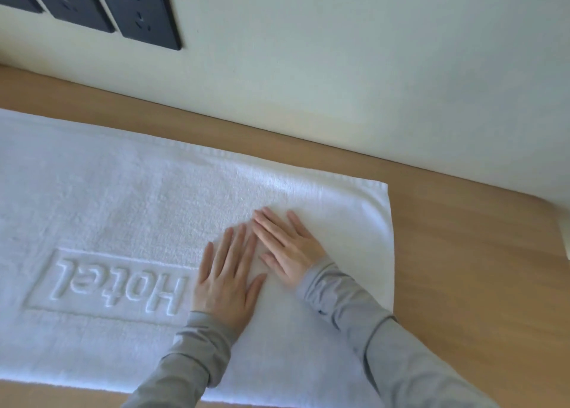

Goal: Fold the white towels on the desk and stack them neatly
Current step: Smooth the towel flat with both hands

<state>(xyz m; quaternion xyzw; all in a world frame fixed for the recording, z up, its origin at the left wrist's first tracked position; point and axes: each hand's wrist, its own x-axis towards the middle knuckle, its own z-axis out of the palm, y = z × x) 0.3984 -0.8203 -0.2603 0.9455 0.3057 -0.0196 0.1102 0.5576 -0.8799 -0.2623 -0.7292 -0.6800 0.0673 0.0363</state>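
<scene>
Your white towel (108, 197) lies spread flat on the counter (462, 268), running out of view at the left, its embossed "Hotel" panel (111, 284) facing up. Your left hand (226, 279) and right hand (288, 244) press flat on it with straight fingers, side by side near its right end. This looks like smoothing, so folding seems barely begun. No stack shows.

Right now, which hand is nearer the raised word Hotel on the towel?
Left. The left hand lies flat just beside the Hotel lettering; the right hand lies flat farther off, toward the right edge of the towel.
</scene>
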